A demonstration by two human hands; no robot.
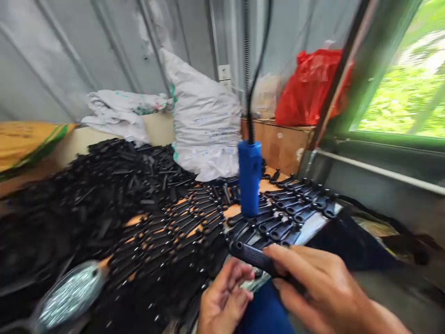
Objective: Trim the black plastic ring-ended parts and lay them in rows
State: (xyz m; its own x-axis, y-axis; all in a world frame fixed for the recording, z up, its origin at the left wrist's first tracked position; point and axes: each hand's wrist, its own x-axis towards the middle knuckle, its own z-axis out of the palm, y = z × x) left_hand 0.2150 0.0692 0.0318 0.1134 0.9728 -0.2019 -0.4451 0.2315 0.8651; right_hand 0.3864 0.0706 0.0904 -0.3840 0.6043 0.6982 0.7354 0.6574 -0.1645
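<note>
a heap of black parts (86, 195) covers the desk (239, 211) at left, with rows of them laid out toward the middle. left hand (224, 299) is half curled, fingers loose, gripping nothing visible (image blurred). a blue tool (249, 178) hangs over the rows. right hand (323, 290) pinches a black ribbed handle (255, 257) just above the desk edge.

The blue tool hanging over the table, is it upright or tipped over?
Upright. The blue tool hangs straight down from a black cable, its lower end just above the rows of black handles.
</note>
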